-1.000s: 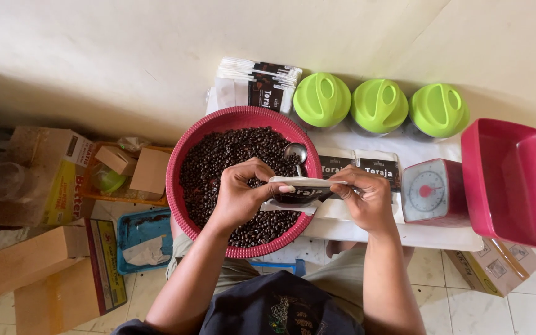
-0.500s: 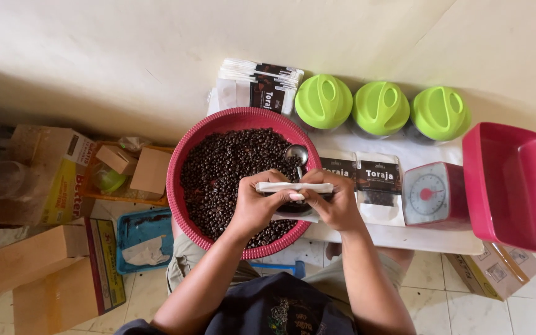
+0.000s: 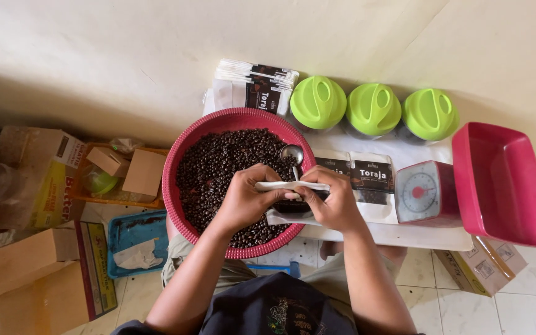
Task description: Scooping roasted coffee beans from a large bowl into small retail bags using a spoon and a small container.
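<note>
A round red basket full of dark coffee beans rests on my lap and the table's left end. Over its right side I hold a white pouch by its top edge. My left hand pinches the pouch's left end, and my right hand grips its right end. A metal spoon lies in the beans just behind the pouch. Two filled white-and-black pouches lie flat on the white table, right of my hands.
Three green-lidded jars stand along the wall beside a stack of empty pouches. A red kitchen scale and a red rectangular tub sit at the right. Cardboard boxes and a blue tray crowd the floor at left.
Both hands carried the pouch leftward from above the table edge to over the basket's right side. The right hand moved closer to the left.
</note>
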